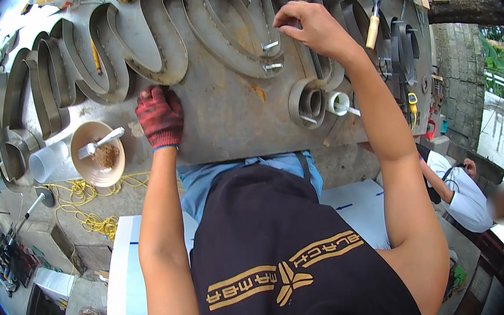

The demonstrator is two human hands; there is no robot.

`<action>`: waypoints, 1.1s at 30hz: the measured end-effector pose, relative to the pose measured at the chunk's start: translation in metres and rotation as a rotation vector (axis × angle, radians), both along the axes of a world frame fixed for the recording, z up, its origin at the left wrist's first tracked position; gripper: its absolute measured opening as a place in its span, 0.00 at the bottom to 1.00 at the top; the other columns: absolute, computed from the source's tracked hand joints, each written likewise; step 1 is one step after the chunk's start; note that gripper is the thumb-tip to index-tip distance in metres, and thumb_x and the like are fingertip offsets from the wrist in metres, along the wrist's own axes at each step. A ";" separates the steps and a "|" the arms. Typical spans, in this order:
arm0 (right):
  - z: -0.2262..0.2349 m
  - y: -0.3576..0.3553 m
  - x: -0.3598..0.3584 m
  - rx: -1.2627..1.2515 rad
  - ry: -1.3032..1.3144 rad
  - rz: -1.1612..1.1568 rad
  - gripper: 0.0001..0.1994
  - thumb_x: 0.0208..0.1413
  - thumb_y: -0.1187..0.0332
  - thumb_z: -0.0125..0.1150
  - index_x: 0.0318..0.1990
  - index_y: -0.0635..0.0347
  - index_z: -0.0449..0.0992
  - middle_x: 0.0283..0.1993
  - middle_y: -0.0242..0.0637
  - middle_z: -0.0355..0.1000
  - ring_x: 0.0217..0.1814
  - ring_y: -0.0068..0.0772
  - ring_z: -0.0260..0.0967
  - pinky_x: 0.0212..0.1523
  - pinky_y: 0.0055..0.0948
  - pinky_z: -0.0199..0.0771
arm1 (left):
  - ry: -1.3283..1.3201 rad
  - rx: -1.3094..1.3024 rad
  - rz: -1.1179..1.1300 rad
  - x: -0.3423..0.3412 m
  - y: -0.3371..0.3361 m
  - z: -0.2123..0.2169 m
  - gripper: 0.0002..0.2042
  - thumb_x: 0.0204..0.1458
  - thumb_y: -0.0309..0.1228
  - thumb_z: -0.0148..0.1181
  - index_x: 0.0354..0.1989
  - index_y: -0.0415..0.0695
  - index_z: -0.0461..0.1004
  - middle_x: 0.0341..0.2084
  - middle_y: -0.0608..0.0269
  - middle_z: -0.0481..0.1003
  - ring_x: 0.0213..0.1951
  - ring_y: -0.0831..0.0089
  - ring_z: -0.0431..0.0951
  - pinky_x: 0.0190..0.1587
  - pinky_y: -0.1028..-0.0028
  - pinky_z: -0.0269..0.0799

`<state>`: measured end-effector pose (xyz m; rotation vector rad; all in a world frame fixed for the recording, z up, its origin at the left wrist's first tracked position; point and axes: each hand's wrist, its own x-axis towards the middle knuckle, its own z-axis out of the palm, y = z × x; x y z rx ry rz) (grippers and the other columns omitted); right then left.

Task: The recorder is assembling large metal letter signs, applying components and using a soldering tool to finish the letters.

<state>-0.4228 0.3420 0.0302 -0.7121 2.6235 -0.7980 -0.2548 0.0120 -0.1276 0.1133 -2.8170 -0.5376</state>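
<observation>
red knit glove (160, 116), tan bowl (97, 153), yellow cord (86, 201), grey metal strips (157, 37)

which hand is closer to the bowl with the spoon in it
Left. The gloved left hand rests on the table just right of the bowl. The bare right hand is far off to the right, on the metal strips.
</observation>
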 end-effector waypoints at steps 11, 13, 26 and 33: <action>-0.027 -0.033 0.044 0.313 0.160 0.426 0.05 0.50 0.75 0.67 0.35 0.59 0.81 0.38 0.37 0.74 0.50 0.41 0.70 0.55 0.38 0.69 | 0.020 -0.009 -0.007 0.001 -0.002 0.000 0.10 0.53 0.31 0.63 0.43 0.44 0.76 0.43 0.52 0.77 0.47 0.50 0.75 0.51 0.52 0.71; -0.030 -0.035 0.047 0.324 0.178 0.433 0.05 0.50 0.75 0.67 0.35 0.59 0.81 0.39 0.37 0.72 0.50 0.41 0.69 0.53 0.38 0.69 | 0.031 0.007 -0.016 0.002 -0.002 0.001 0.10 0.52 0.31 0.63 0.42 0.44 0.76 0.42 0.53 0.77 0.47 0.50 0.75 0.50 0.52 0.71; -0.048 -0.033 0.052 0.383 0.270 0.421 0.10 0.48 0.75 0.65 0.39 0.56 0.86 0.42 0.38 0.68 0.51 0.42 0.67 0.52 0.39 0.68 | 0.014 -0.005 -0.017 0.001 -0.004 -0.003 0.10 0.53 0.32 0.63 0.43 0.46 0.77 0.42 0.55 0.77 0.47 0.51 0.76 0.50 0.53 0.71; 0.004 -0.019 0.048 0.316 0.426 0.274 0.09 0.57 0.71 0.61 0.41 0.52 0.85 0.50 0.35 0.72 0.55 0.41 0.68 0.56 0.41 0.66 | 0.020 -0.006 -0.021 0.000 -0.004 -0.002 0.10 0.53 0.33 0.63 0.42 0.46 0.77 0.42 0.54 0.77 0.47 0.51 0.76 0.50 0.53 0.71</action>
